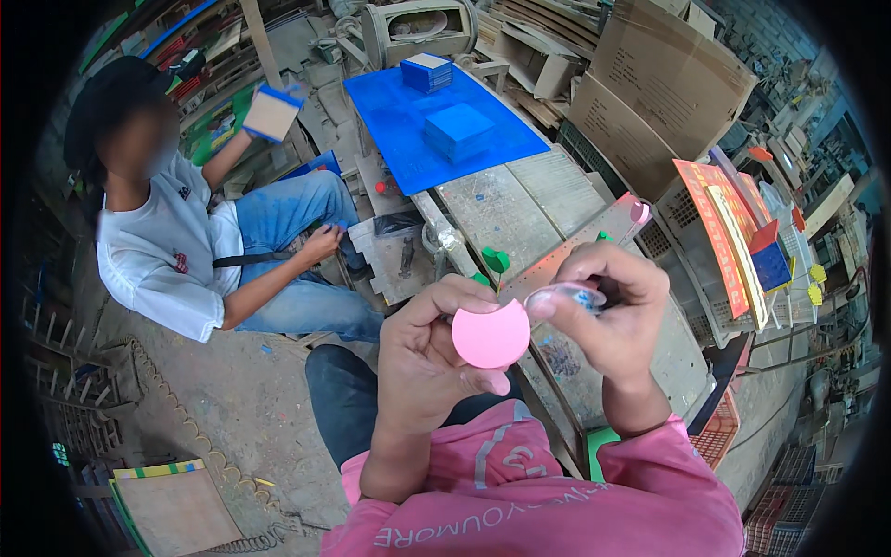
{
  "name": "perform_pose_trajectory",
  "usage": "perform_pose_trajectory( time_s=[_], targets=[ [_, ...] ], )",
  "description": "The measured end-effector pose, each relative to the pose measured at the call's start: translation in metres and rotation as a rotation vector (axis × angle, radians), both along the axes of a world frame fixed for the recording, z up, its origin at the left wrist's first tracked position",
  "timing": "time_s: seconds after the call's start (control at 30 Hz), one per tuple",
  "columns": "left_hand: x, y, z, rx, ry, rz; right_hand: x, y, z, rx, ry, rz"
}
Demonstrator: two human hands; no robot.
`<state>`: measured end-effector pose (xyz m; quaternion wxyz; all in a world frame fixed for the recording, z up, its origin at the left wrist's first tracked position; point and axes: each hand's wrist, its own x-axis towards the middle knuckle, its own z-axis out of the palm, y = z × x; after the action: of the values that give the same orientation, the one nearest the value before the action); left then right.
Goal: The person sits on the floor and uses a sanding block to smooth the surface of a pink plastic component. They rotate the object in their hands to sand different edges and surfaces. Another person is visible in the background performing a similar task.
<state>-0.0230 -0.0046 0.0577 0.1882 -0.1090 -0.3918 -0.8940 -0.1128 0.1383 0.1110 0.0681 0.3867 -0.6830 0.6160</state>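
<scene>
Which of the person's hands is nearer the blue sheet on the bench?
Right. The right hand is just below the blue sheet; the left hand, holding the pink disc, is lower and farther.

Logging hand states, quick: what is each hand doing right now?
Left hand: closed, holding pink disc.
Right hand: closed, pinching small clear piece.

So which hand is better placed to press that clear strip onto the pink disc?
Probably the right hand: it already pinches the clear strip at the edge of the pink disc, which the left hand holds.

Blue sheet (408, 139) with blue blocks (458, 130), cardboard boxes (650, 102)
</scene>
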Motion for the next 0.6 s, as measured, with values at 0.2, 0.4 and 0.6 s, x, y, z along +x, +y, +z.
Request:
perform_pose_trajectory(
  time_s=[0.2,0.4,0.6],
  targets=[
    [0.001,0.000,0.006,-0.230,0.078,0.175,0.006,0.005,0.023,0.089,-0.118,0.190],
    [0.009,0.001,0.013,-0.364,0.069,0.201,0.004,-0.002,0.026,0.188,-0.188,0.140],
    [0.011,-0.001,0.015,-0.311,0.084,0.074,-0.005,0.003,0.025,0.080,-0.238,0.098]
  ],
)
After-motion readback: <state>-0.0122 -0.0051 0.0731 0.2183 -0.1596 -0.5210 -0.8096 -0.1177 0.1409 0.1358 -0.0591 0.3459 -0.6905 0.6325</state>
